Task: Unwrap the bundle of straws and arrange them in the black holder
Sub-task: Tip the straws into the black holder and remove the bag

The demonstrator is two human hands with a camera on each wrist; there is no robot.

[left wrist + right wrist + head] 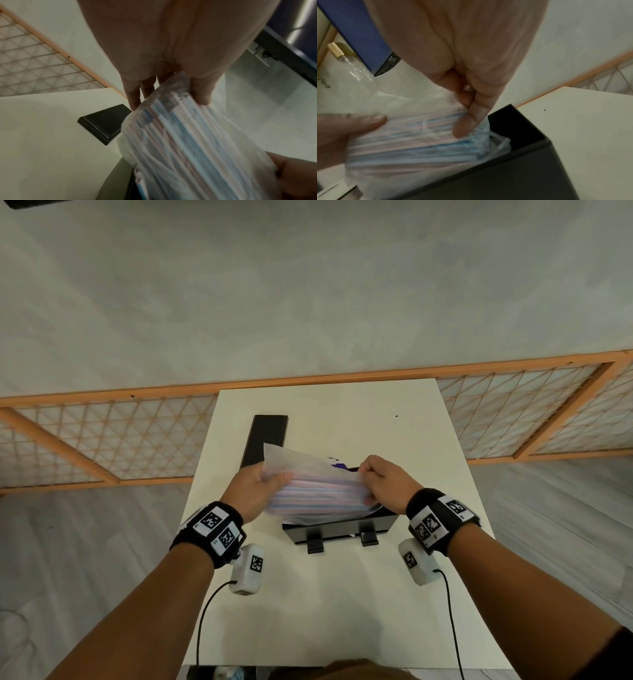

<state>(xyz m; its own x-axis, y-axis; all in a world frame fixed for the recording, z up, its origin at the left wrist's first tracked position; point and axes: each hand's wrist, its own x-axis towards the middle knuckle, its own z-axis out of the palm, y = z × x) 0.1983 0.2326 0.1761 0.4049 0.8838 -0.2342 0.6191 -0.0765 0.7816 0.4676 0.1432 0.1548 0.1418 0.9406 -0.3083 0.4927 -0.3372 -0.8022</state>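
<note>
A bundle of pink, blue and white straws [318, 491] in a clear plastic wrapper hangs over the open black holder [376, 523] near the table's middle. My left hand [260, 484] grips the bundle's left end [171, 108], thumb on top and fingers behind. My right hand [373, 479] pinches the wrapper's right end [479, 129] between thumb and fingers, just above the holder's inside [513, 129]. A loose flap of wrapper [291, 458] stands up behind the bundle. The straws' lower side reaches down towards the holder.
A flat black lid [265, 440] lies on the white table [411, 440] behind and left of the holder. A wooden lattice screen [102, 436] runs behind the table. Cables trail from both wrist cameras over the front of the table.
</note>
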